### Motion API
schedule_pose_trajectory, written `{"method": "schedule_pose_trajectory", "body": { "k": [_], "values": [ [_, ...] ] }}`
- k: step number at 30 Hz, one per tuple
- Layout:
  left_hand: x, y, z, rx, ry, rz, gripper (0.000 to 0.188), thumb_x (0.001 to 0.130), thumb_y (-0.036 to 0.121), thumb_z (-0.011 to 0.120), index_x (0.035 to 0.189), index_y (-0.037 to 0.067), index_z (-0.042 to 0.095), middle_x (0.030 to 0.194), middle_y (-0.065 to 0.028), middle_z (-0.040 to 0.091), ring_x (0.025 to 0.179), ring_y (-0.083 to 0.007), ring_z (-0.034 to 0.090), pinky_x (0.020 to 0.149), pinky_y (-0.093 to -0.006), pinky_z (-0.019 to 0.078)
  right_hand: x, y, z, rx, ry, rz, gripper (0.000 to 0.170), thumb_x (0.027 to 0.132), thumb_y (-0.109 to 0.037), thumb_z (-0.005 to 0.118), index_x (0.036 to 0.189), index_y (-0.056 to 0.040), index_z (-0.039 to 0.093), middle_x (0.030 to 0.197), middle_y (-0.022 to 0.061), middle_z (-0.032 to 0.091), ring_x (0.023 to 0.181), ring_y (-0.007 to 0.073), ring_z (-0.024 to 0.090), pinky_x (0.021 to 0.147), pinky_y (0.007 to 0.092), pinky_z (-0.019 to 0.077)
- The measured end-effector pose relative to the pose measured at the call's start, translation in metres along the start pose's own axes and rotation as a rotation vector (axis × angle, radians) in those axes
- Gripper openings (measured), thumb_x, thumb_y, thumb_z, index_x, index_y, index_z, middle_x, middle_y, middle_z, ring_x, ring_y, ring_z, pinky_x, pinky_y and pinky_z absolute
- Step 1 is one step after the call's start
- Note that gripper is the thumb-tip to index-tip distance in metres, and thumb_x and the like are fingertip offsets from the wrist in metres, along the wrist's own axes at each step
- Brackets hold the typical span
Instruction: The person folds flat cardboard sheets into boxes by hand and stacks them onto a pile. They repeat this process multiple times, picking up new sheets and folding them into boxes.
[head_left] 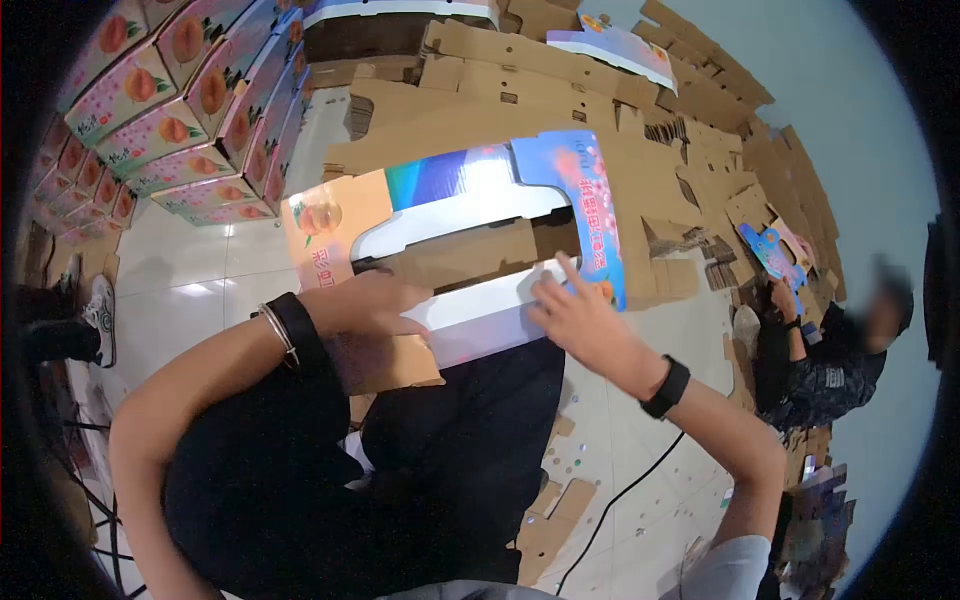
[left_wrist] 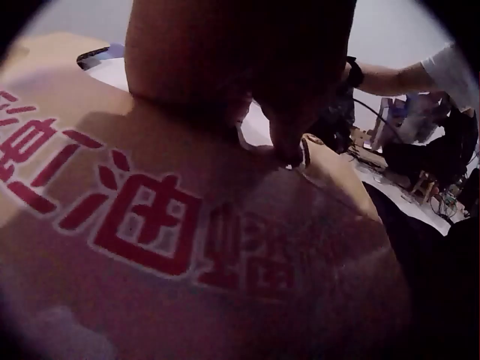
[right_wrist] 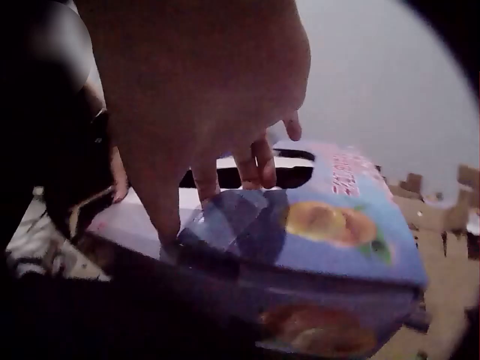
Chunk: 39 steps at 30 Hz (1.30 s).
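Note:
A printed cardboard fruit box (head_left: 565,165) lies across the person's lap, with orange and blue end panels and a long opening edged by white flaps. At the near left edge of this opening, the left hand (head_left: 370,300) pinches the near flap (head_left: 470,305) between thumb and fingers. Spread fingers of the right hand (head_left: 590,320) rest on the right part of the same flap. The right wrist view shows its fingertips on the blue panel (right_wrist: 240,221), thumb at the near edge. In the left wrist view, red characters (left_wrist: 150,217) run across the orange panel below the hand.
Tall stacks of printed fruit boxes (head_left: 200,110) stand at the left. Flat brown cardboard blanks (head_left: 520,100) are piled beyond the lap. At the right another person (head_left: 830,370) handles a blue printed piece (head_left: 775,250). A black cable (head_left: 625,490) crosses the tiled floor.

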<state>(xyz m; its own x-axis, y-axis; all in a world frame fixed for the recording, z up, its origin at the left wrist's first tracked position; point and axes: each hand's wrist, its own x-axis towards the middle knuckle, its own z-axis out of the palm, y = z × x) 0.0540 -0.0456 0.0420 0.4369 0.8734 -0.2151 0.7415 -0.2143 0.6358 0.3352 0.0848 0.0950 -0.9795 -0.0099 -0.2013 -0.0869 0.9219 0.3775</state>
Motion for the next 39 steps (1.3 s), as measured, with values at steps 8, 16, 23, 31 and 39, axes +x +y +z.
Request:
{"method": "schedule_pose_trajectory", "body": {
  "k": [8, 16, 23, 31, 39],
  "values": [
    [-0.009, 0.001, -0.005, 0.056, 0.012, 0.003, 0.049, 0.087, 0.043, 0.057, 0.108, -0.002, 0.056, 0.092, -0.0265, 0.062, 0.092, -0.0429, 0.059, 0.082, -0.048, 0.0453, 0.0, -0.029, -0.002, -0.203, 0.039, -0.121, 0.027, 0.078, -0.013, 0.054, 0.101, -0.0042, 0.063, 0.104, 0.0072, 0.053, 0.107, 0.0221, 0.051, 0.109, 0.0421, 0.0328],
    [-0.012, -0.003, 0.0, 0.112, 0.007, 0.04, 0.043, 0.088, 0.04, 0.056, 0.102, 0.0, 0.056, 0.088, -0.0246, 0.063, 0.09, -0.0423, 0.06, 0.081, -0.0505, 0.0457, -0.005, -0.034, 0.004, -0.045, 0.054, -0.128, 0.023, 0.079, -0.013, 0.053, 0.098, -0.0035, 0.061, 0.098, 0.0072, 0.053, 0.101, 0.0215, 0.052, 0.108, 0.0424, 0.0329],
    [-0.013, -0.008, -0.003, 0.126, 0.036, -0.001, 0.049, 0.087, 0.043, 0.057, 0.114, 0.002, 0.055, 0.092, -0.0254, 0.062, 0.091, -0.044, 0.059, 0.082, -0.0503, 0.0448, -0.001, -0.026, -0.016, 0.138, -0.028, 0.03, 0.024, 0.073, -0.016, 0.062, 0.095, -0.0065, 0.059, 0.099, 0.0083, 0.053, 0.104, 0.0226, 0.051, 0.113, 0.0482, 0.024],
    [-0.013, -0.009, -0.001, 0.099, 0.061, 0.017, 0.053, 0.087, 0.045, 0.057, 0.119, 0.003, 0.055, 0.098, -0.0255, 0.062, 0.094, -0.0423, 0.058, 0.083, -0.0491, 0.0448, -0.009, -0.033, -0.037, 0.434, -0.089, 0.122, 0.036, 0.071, -0.016, 0.066, 0.104, -0.0046, 0.057, 0.112, 0.0121, 0.052, 0.115, 0.0267, 0.048, 0.112, 0.0526, 0.0228],
    [-0.015, -0.008, 0.0, 0.109, 0.066, 0.032, 0.055, 0.09, 0.047, 0.054, 0.12, 0.0, 0.056, 0.103, -0.0235, 0.062, 0.095, -0.0393, 0.059, 0.083, -0.0468, 0.0458, 0.081, 0.06, -0.035, 0.273, 0.526, 0.507, 0.039, 0.073, -0.016, 0.064, 0.109, -0.0038, 0.056, 0.114, 0.0154, 0.054, 0.114, 0.0321, 0.049, 0.103, 0.0496, 0.0328]
  ]
}}
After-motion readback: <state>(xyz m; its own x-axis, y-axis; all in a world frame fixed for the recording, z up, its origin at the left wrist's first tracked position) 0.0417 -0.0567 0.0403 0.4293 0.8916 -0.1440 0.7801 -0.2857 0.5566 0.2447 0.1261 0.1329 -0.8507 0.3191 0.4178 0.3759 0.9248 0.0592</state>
